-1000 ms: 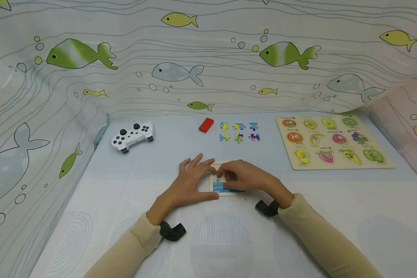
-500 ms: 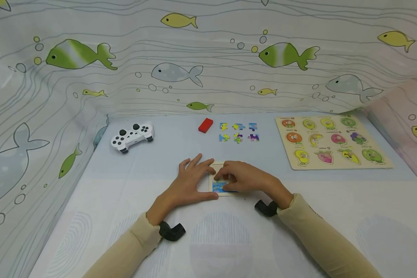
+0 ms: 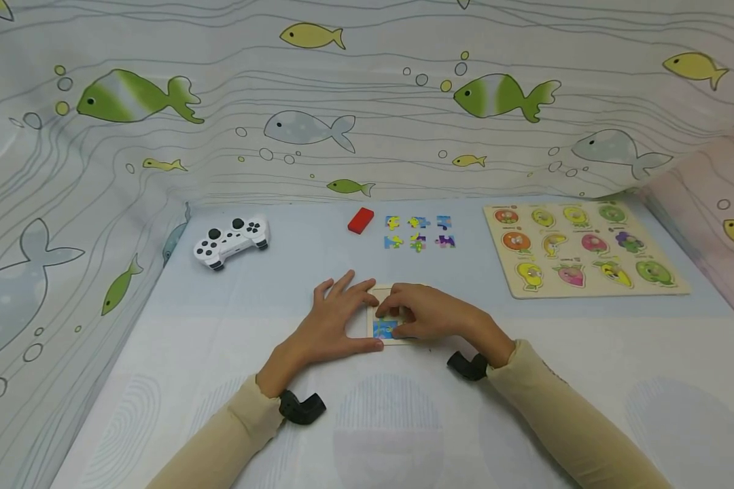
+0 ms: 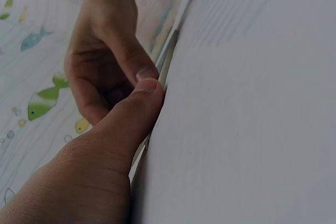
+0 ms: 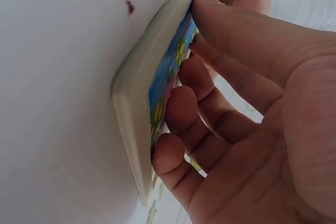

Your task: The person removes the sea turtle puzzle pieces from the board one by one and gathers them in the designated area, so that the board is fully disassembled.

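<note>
A small jigsaw puzzle in a pale wooden frame (image 3: pixel 370 329) lies before me in the head view, with blue pieces (image 3: pixel 384 330) in its near part. My left hand (image 3: pixel 333 322) spreads its fingers at the frame's left side, the thumb along the near edge and the index finger by the far corner. Over the puzzle, my right hand (image 3: pixel 431 312) bends its fingers and thumb on a puzzle piece, mostly hidden beneath them. In the right wrist view its thumb (image 5: pixel 226 24) presses the blue picture, while several fingertips touch the surface.
Several loose puzzle pieces (image 3: pixel 418 232) lie in two rows farther back, next to a red block (image 3: pixel 361 221). A white game controller (image 3: pixel 232 242) stands at back left. A wooden fruit puzzle board (image 3: pixel 587 248) lies at right. Fish-patterned cloth (image 3: pixel 391 163) rises behind.
My right hand has shifted slightly left and toward me over the puzzle, its fingertips lower on the pieces. The left hand stays in place.
</note>
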### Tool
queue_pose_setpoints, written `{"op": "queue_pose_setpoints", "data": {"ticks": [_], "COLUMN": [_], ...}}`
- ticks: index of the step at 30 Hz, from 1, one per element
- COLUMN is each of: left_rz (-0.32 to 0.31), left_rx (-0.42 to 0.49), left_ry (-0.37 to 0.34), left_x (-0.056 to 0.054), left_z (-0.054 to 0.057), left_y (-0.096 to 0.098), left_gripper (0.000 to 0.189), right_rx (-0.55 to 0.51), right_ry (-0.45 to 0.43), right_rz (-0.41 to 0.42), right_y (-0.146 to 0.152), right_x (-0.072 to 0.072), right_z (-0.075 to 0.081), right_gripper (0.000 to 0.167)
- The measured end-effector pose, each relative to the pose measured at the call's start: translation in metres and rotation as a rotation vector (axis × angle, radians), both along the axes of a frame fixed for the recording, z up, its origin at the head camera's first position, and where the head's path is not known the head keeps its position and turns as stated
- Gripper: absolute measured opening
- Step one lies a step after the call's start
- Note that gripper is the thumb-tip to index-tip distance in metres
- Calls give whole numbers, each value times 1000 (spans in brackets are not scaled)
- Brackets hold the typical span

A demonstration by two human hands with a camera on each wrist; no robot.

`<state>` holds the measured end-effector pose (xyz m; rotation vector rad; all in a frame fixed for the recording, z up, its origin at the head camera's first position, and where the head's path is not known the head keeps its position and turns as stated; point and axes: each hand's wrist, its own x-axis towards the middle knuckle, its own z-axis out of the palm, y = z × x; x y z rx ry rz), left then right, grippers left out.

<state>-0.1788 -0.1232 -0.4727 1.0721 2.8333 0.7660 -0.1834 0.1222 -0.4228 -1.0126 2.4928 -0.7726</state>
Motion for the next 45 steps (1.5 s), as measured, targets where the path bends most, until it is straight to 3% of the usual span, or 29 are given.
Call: {"op": "queue_pose_setpoints", "data": {"ticks": [15,28,45], "left_rz": [-1,-1,-3], "left_rx": [-4,7,13], "left_ry": [-1,-7,-14], "left_x": [0,0,0], "left_z": [-1,-1,-1], "left_y": [0,0,0], "left_gripper": [61,58,60], "right_rx": [-11,-50,-53], "right_ry": [-13,-32,-42], "right_rz": [-5,46,9], "right_y": [0,0,-1], "right_x": [1,-1,-1], "right_z": [-1,-2,-5], "right_gripper": [34,31,33]}}
